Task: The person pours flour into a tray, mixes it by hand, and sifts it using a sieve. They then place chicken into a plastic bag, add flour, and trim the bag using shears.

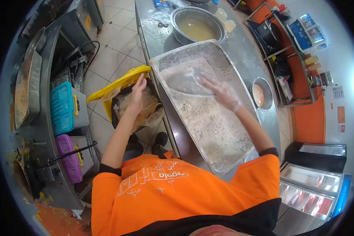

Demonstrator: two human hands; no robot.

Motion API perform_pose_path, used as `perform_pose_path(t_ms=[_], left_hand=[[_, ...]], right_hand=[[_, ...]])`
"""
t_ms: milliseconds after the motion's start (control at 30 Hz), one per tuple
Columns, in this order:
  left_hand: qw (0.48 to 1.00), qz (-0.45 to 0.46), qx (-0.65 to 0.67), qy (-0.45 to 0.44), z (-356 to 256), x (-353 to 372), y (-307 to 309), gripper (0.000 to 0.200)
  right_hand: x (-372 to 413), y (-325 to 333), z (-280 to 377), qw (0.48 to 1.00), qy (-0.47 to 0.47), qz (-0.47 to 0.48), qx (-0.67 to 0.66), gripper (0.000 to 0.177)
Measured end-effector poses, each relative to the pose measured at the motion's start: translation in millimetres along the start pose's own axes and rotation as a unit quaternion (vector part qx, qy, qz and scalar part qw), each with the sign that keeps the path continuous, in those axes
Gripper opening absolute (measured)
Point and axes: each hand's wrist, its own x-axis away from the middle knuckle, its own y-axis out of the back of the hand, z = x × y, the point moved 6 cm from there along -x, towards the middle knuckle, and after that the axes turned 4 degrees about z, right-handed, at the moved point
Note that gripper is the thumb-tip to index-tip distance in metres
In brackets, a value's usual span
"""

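A large metal tray (206, 151) lies on the steel table, dusted with white flour and dotted with small lumps toward its near end. Over its far half a round, greyish sieve (183, 83) appears tilted and smeared by motion. My right hand (220, 92), in a clear plastic glove, grips the sieve by its right edge, fingers reaching over the rim. My left hand (137, 94) is raised left of the tray with fingers straight and nothing in them. It overlaps the yellow lid (116, 84) of a bin holding crumpled clear plastic (139, 104).
A big pot (177, 33) of cloudy liquid stands behind the tray. Right of the tray is a metal bowl (268, 100) with pinkish contents. On the left, a teal-lidded box (61, 108) and a purple-lidded box (69, 157) sit on a low shelf.
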Motion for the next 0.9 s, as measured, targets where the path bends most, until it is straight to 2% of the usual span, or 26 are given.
perform_pose_path(t_ms=[33, 67, 100, 133, 167, 233, 267, 300, 367, 400, 467, 500, 567, 600, 700, 733, 800, 833, 900], left_hand=[[0.998, -0.028, -0.053, 0.036, -0.8, 17.6, 3.5, 0.079], [0.998, -0.027, -0.054, 0.036, -6.0, 34.6, -2.8, 0.079], [0.98, -0.009, -0.2, 0.008, -15.6, 52.8, -16.6, 0.091], [0.94, 0.01, -0.341, -0.019, -22.6, 67.0, -32.5, 0.103], [0.94, 0.015, -0.34, -0.012, -24.1, 77.1, -44.6, 0.103], [0.873, 0.041, -0.484, -0.038, -29.2, 89.2, -75.5, 0.123], [0.877, 0.029, -0.476, -0.064, -33.1, 92.9, -85.3, 0.119], [0.878, 0.028, -0.474, -0.066, -30.4, 92.7, -90.8, 0.119], [0.84, -0.001, -0.531, -0.111, -24.7, 93.3, -100.1, 0.11], [0.859, -0.013, -0.497, -0.121, -20.6, 93.4, -101.5, 0.098], [0.85, -0.027, -0.512, -0.117, -24.3, 94.0, -109.8, 0.096], [0.84, -0.041, -0.528, -0.116, -27.2, 93.7, -111.9, 0.095], [0.834, -0.047, -0.535, -0.126, -31.1, 92.3, -113.5, 0.091], [0.828, -0.053, -0.542, -0.135, -32.6, 93.3, -113.8, 0.087], [0.834, -0.048, -0.53, -0.145, -32.7, 92.8, -113.7, 0.086], [0.832, -0.052, -0.531, -0.15, -34.1, 92.2, -113.7, 0.086], [0.827, -0.057, -0.537, -0.158, -34.8, 94.0, -112.7, 0.086], [0.825, -0.062, -0.54, -0.158, -34.3, 92.0, -110.6, 0.086], [0.835, -0.048, -0.528, -0.147, -27.3, 90.0, -109.0, 0.084]], right_hand=[[14.6, 4.6, -5.1, 0.997, 0.038, 0.029, -0.066, 0.084], [28.6, 9.9, -12.4, 0.997, 0.037, 0.028, -0.066, 0.084], [43.6, 16.5, -24.0, 0.999, -0.02, 0.0, -0.041, 0.084], [55.1, 19.7, -30.0, 0.997, -0.076, -0.025, -0.016, 0.083], [63.9, 6.9, -26.3, 0.996, -0.081, -0.02, -0.02, 0.083], [89.9, -11.8, -42.1, 0.945, -0.295, -0.13, -0.053, 0.083], [95.5, -7.7, -22.8, 0.941, -0.281, -0.173, -0.073, 0.082], [102.8, -12.7, -9.8, 0.942, -0.279, -0.173, -0.07, 0.082], [127.8, -40.1, -0.5, 0.873, -0.325, -0.231, -0.281, 0.083], [132.0, -52.4, 9.3, 0.874, -0.325, -0.228, -0.28, 0.083], [140.9, -82.8, 22.5, 0.797, -0.391, -0.219, -0.405, 0.084], [137.1, -87.7, 36.9, 0.797, -0.392, -0.219, -0.404, 0.084], [124.4, -84.6, 63.7, 0.803, -0.336, -0.296, -0.393, 0.088], [123.9, -84.6, 66.3, 0.802, -0.337, -0.297, -0.393, 0.088], [122.5, -84.1, 67.3, 0.725, -0.363, -0.328, -0.486, 0.087], [120.8, -79.5, 73.8, 0.726, -0.357, -0.331, -0.486, 0.087], [113.5, -72.7, 97.8, 0.848, -0.352, -0.22, -0.328, 0.093], [106.7, -78.5, 94.7, 0.849, -0.347, -0.221, -0.331, 0.093], [96.5, -102.6, 79.7, 0.79, -0.383, -0.219, -0.425, 0.081]])
